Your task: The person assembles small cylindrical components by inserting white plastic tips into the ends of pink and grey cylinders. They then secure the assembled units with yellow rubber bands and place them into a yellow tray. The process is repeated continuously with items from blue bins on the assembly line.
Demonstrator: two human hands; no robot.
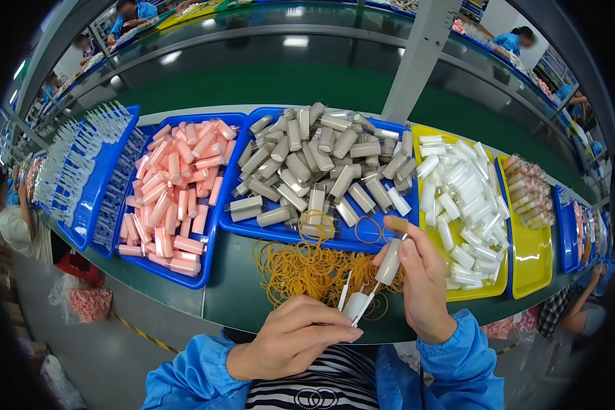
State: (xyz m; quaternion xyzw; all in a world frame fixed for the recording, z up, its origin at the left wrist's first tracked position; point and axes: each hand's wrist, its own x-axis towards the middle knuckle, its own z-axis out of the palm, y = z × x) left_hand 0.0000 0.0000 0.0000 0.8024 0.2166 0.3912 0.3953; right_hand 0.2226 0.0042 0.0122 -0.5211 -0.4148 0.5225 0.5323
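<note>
The person's left hand (301, 335), fingers curled, pinches one white tube (354, 306) at the view's five o'clock; the right hand (425, 277), half-curled, grips one grey tube (389, 265) at four — one rubber-band heap (290, 271) lies at six.

A grey-beige cylindrical tube (389, 264) tilts in the right hand (425, 285); just below it, a white tube (355, 305) with slim white stems (345, 290) slants from the left hand (295, 336).

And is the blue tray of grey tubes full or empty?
Mostly full: grey tubes lie heaped in the blue tray, with bare blue showing near its front.
</note>
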